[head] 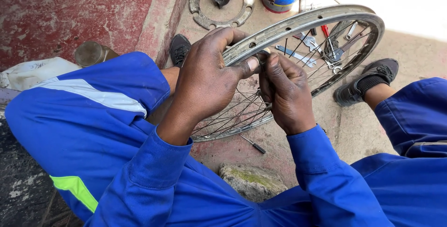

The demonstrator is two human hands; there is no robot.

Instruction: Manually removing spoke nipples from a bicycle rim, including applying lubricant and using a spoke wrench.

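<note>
Hands are working on the round silver metal wheel rim [321,15] between the knees. Left hand [209,76] is gripping it; right hand [284,92] is pinching a thin spoke [242,103]. Many spokes are already in.

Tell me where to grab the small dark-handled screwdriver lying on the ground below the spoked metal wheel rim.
Probably by the dark handle, from above. The small dark-handled screwdriver lies flat on the ground with its thin shaft pointing up-left toward the spoked metal wheel rim. The handle end lies clear of the rim and is thicker. Both the left hand and right hand are at the rim.
</note>
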